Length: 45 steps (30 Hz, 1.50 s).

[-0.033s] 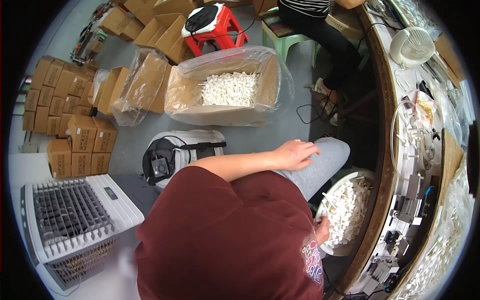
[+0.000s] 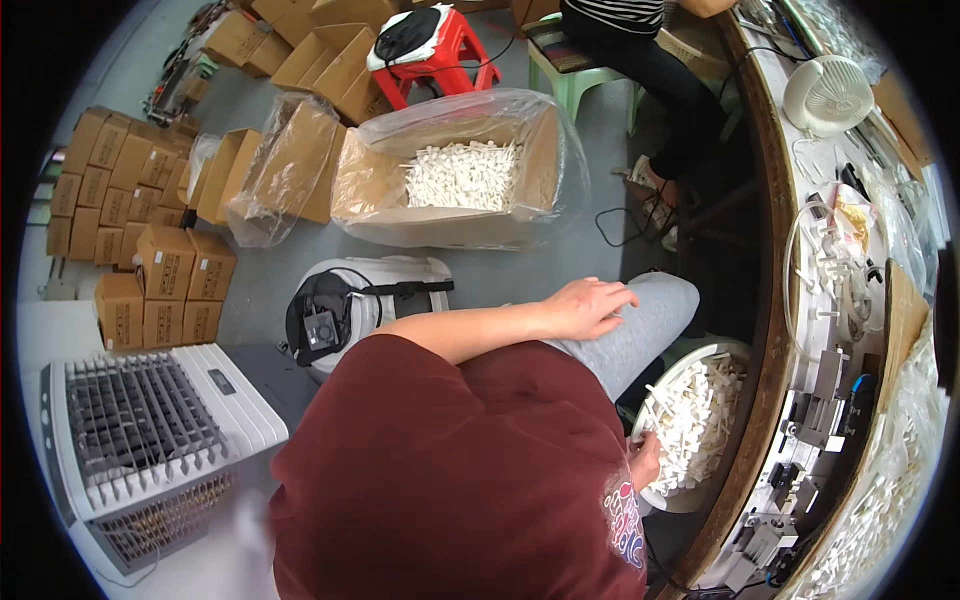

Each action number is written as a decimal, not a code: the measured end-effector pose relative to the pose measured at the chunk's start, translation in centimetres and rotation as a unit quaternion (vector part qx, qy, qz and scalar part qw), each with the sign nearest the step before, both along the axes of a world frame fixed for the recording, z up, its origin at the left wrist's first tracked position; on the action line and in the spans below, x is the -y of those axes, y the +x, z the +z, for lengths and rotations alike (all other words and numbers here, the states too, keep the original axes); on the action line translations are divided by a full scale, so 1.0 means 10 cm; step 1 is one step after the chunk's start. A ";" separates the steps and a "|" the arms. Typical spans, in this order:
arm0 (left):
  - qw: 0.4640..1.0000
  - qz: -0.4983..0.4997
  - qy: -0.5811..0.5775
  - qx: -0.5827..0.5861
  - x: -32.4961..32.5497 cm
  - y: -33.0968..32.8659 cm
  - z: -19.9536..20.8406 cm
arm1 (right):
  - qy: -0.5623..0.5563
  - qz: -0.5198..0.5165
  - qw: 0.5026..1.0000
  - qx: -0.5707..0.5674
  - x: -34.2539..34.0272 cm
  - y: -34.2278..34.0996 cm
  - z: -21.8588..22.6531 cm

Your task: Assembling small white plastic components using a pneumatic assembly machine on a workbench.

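Note:
My left hand (image 2: 592, 309) lies on my grey-trousered thigh (image 2: 655, 305), holding nothing, its fingers stretched out and slightly bent. Beside my other leg stands a round white tub (image 2: 738, 348), heaped with small white stick-like pieces (image 2: 700, 425). At the tub's near rim is my right hand (image 2: 645, 462), its fingers closed and touching the edge of the heap. My shirt hides its wrist. I cannot make out whether it grips the rim or a piece.
A wooden-edged workbench (image 2: 775, 300) with metal fixtures (image 2: 815, 415) and a white fan (image 2: 828, 95) runs along the right. A plastic-lined carton (image 2: 430, 232) of white pieces stands ahead. Stacked boxes (image 2: 165, 265) and an air cooler (image 2: 240, 400) are left. Another person (image 2: 660, 80) sits far right.

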<state>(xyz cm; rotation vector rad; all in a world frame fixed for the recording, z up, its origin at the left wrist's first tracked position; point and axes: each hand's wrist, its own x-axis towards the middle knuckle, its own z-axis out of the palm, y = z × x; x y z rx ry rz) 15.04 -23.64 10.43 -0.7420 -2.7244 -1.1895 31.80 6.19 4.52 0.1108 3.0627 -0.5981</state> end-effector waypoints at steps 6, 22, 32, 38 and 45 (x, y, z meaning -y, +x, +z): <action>0.996 0.069 0.016 0.046 0.18 0.33 -0.04 | -0.003 -0.009 1.000 0.011 -0.01 -0.11 0.04; 0.996 -0.073 -0.011 -0.055 0.41 -0.08 0.26 | 0.066 -0.055 0.996 -0.016 0.04 -0.34 0.00; 0.953 0.232 0.113 -0.161 1.51 -0.14 0.64 | 0.034 -0.058 0.995 0.071 -0.32 -0.36 -0.09; 0.655 0.719 0.175 -0.153 3.61 0.84 0.36 | 0.068 -0.047 0.993 0.087 -0.17 -0.41 0.00; 0.457 0.854 -0.219 0.122 3.65 2.63 -0.18 | 0.065 -0.055 0.992 0.094 -0.11 -0.40 0.03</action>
